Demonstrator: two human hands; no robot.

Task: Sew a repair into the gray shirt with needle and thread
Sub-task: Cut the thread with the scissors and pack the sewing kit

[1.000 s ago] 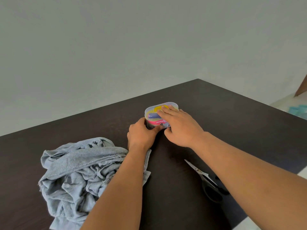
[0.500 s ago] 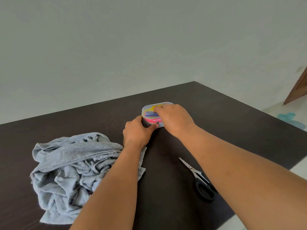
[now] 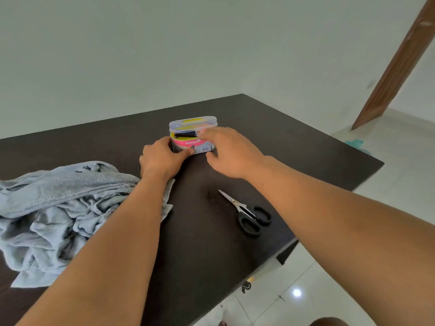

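The gray shirt [image 3: 58, 208] lay crumpled at the left of the dark surface [image 3: 294, 142]. The left hand [image 3: 162, 158] gripped the sewing kit box [image 3: 193, 135]; the right hand [image 3: 233, 151] pinched at its lid. Steadying the base while prying upward would open it cleanly. Scissors [image 3: 247, 211] lay right, near the surface edge; room remained behind.

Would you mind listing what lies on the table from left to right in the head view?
Gray shirt → left hand → sewing kit box → right hand → scissors.
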